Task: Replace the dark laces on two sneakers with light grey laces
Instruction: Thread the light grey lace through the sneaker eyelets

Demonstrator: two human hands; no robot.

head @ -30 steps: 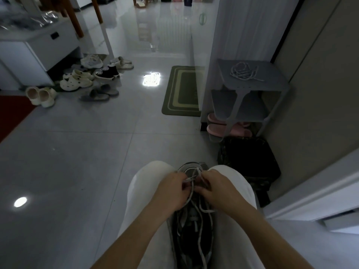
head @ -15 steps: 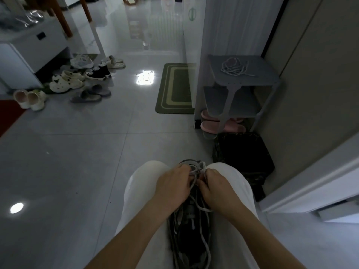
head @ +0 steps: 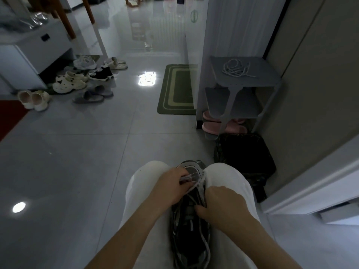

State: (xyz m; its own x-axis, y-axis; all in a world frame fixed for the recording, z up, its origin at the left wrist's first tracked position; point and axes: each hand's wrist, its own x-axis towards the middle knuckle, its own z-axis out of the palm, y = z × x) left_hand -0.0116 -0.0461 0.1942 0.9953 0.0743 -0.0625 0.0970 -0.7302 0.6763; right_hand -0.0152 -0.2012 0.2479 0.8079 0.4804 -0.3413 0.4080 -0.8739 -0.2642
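A dark sneaker [head: 191,233] lies between my knees, toe pointing away, wedged between white trouser legs. A light grey lace [head: 198,184] runs across its front eyelets and trails down the tongue. My left hand [head: 171,188] pinches the lace near the toe. My right hand [head: 223,205] has its fingers curled at the sneaker's right side, over the lace strand there. A second light grey lace [head: 236,69] lies coiled on top of the grey shoe rack [head: 260,79].
A black bag [head: 244,154] sits on the floor just right of my knee, below the rack with pink slippers [head: 210,127]. A green mat [head: 175,90] lies ahead. Several shoes [head: 77,82] cluster at the far left by a white cabinet. A wall stands to the right.
My right hand has dropped from the toe eyelets back toward me along the sneaker's right side. The left hand stays near the toe with the lace. The view tilted slightly.
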